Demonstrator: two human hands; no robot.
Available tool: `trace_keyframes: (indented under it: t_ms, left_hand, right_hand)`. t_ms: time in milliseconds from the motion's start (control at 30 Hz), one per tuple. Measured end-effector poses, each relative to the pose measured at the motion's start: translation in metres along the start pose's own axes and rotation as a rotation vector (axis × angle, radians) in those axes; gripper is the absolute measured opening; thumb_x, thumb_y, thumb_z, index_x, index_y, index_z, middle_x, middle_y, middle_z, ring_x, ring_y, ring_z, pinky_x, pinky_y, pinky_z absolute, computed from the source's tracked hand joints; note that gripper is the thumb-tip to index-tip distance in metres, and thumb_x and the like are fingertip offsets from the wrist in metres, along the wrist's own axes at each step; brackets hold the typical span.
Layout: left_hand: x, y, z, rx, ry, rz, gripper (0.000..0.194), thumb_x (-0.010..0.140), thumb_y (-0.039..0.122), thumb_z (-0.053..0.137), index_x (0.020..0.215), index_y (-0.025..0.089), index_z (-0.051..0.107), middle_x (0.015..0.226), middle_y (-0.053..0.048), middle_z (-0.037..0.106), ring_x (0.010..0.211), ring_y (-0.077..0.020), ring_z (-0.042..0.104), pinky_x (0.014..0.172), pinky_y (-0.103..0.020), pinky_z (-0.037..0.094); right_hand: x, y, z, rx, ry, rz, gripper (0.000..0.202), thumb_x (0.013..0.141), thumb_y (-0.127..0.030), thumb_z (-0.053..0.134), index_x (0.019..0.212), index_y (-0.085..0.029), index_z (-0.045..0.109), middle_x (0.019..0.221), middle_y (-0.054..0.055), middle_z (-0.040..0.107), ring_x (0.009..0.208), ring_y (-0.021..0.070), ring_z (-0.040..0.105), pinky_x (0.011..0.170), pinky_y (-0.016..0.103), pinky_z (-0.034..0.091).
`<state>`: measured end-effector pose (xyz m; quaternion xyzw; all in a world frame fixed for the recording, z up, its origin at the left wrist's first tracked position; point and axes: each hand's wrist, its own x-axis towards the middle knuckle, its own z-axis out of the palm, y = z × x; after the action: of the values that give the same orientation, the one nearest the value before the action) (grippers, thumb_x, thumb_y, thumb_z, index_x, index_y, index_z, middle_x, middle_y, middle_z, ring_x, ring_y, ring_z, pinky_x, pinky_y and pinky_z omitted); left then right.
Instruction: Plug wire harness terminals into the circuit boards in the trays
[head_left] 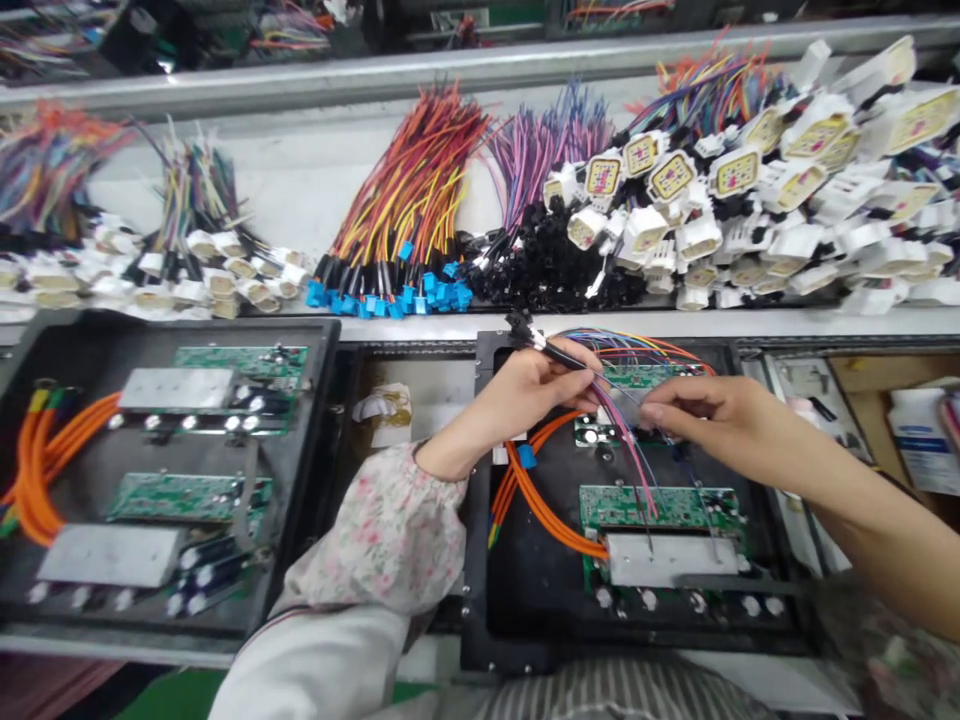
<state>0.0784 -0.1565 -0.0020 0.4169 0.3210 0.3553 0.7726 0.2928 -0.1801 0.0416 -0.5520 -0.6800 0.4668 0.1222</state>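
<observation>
My left hand is closed around a wire harness near its black sleeve, with a black connector end sticking out beyond the thumb. Pink, purple and blue loose wires fan down from it. My right hand pinches a thin dark blue wire of the same bundle just to the right. Both hands are above a black tray holding two green circuit boards with silver heat sinks. Thick orange cables curve from the boards to the tray's left side.
A second black tray with similar boards stands at left. Along the back shelf lie harness bundles with blue connectors, black connectors and white connectors. A white bottle sits in a box at far right.
</observation>
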Motion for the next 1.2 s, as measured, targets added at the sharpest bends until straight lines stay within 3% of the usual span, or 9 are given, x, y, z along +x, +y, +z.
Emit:
trace_keyframes:
  t_ms: [133, 233, 333, 467, 533, 767, 933, 1200]
  left_hand:
    - [-0.001, 0.0, -0.003, -0.02, -0.022, -0.01, 0.014, 0.081, 0.024, 0.069, 0.086, 0.015, 0.06, 0.079, 0.0, 0.067, 0.073, -0.0107, 0.07, 0.073, -0.022, 0.06]
    - [-0.005, 0.003, -0.006, -0.082, 0.002, 0.024, 0.017, 0.083, 0.027, 0.07, 0.088, 0.015, 0.058, 0.08, -0.001, 0.069, 0.077, -0.0119, 0.071, 0.074, -0.022, 0.06]
    - [-0.007, 0.006, -0.008, -0.147, 0.025, 0.05, 0.021, 0.084, 0.031, 0.07, 0.09, 0.016, 0.056, 0.084, -0.002, 0.071, 0.081, -0.015, 0.072, 0.075, -0.026, 0.062]
    - [-0.005, 0.006, -0.007, -0.172, 0.105, 0.072, 0.026, 0.081, 0.033, 0.073, 0.097, 0.019, 0.058, 0.085, 0.0, 0.071, 0.077, -0.0144, 0.072, 0.069, -0.026, 0.063]
    - [-0.003, 0.004, -0.005, -0.145, 0.151, 0.083, 0.027, 0.081, 0.033, 0.071, 0.102, 0.021, 0.06, 0.086, 0.0, 0.071, 0.076, -0.0138, 0.072, 0.069, -0.025, 0.063]
    - [0.001, -0.003, -0.005, -0.018, 0.277, 0.11, 0.021, 0.084, 0.031, 0.066, 0.104, 0.024, 0.064, 0.084, -0.001, 0.072, 0.072, -0.0129, 0.071, 0.067, -0.024, 0.063]
    - [0.002, -0.004, -0.006, -0.003, 0.328, 0.104, 0.021, 0.083, 0.031, 0.067, 0.102, 0.023, 0.065, 0.08, 0.0, 0.073, 0.067, -0.0123, 0.071, 0.063, -0.023, 0.062]
    - [0.002, -0.006, -0.007, -0.043, 0.296, 0.115, 0.018, 0.085, 0.03, 0.066, 0.102, 0.024, 0.065, 0.082, 0.001, 0.074, 0.071, -0.0118, 0.072, 0.065, -0.023, 0.062]
  right_hand:
    - [0.003, 0.002, -0.004, -0.065, -0.012, -0.031, 0.036, 0.086, -0.052, 0.053, 0.075, -0.021, 0.069, 0.064, 0.001, 0.066, 0.057, 0.0136, 0.055, 0.051, 0.026, 0.041]
    - [-0.002, 0.007, -0.023, -0.243, -0.001, -0.024, 0.031, 0.084, -0.047, 0.054, 0.076, -0.022, 0.069, 0.06, 0.0, 0.065, 0.051, 0.0135, 0.053, 0.048, 0.027, 0.036]
    - [-0.015, 0.011, -0.043, -0.477, 0.18, 0.029, 0.024, 0.081, -0.041, 0.057, 0.07, -0.021, 0.067, 0.056, 0.0, 0.063, 0.048, 0.0138, 0.052, 0.049, 0.029, 0.033]
    - [-0.032, 0.008, -0.046, -0.286, 0.559, 0.055, 0.018, 0.08, -0.04, 0.066, 0.076, -0.023, 0.067, 0.067, -0.001, 0.069, 0.058, 0.014, 0.061, 0.056, 0.028, 0.044]
    - [-0.035, 0.007, -0.038, -0.281, 0.615, 0.011, 0.012, 0.079, -0.034, 0.069, 0.076, -0.023, 0.066, 0.07, 0.0, 0.07, 0.061, 0.0139, 0.062, 0.057, 0.027, 0.046]
    - [-0.022, 0.025, -0.025, -0.537, 0.447, -0.074, 0.009, 0.085, -0.026, 0.057, 0.078, -0.024, 0.063, 0.077, 0.003, 0.07, 0.07, 0.0194, 0.065, 0.063, 0.033, 0.048]
    - [-0.016, 0.031, -0.025, -0.553, 0.424, -0.059, 0.011, 0.085, -0.026, 0.055, 0.078, -0.023, 0.064, 0.077, 0.003, 0.07, 0.071, 0.0204, 0.066, 0.064, 0.034, 0.048]
    - [-0.011, 0.033, -0.024, -0.563, 0.427, -0.099, 0.012, 0.086, -0.024, 0.055, 0.079, -0.023, 0.064, 0.079, 0.004, 0.07, 0.073, 0.0203, 0.065, 0.064, 0.033, 0.046]
